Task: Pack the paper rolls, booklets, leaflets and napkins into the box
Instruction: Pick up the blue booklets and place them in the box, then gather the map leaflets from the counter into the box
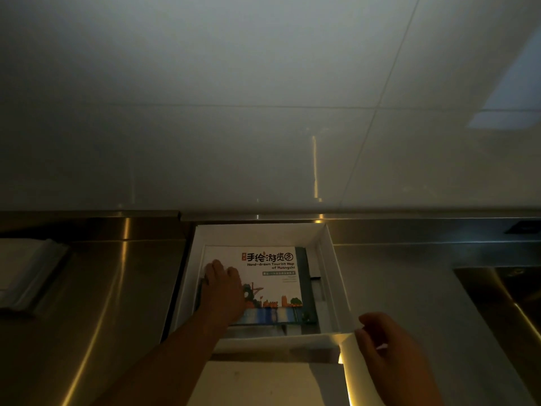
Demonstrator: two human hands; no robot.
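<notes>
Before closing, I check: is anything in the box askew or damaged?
Only slightly: in the box, the map leaflet under the left hand leaves the dark booklet beneath peeking out on the right.

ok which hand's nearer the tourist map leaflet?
Left. The left hand rests on the leaflet inside the box; the right hand grips the box's near right corner, off the leaflet.
</notes>
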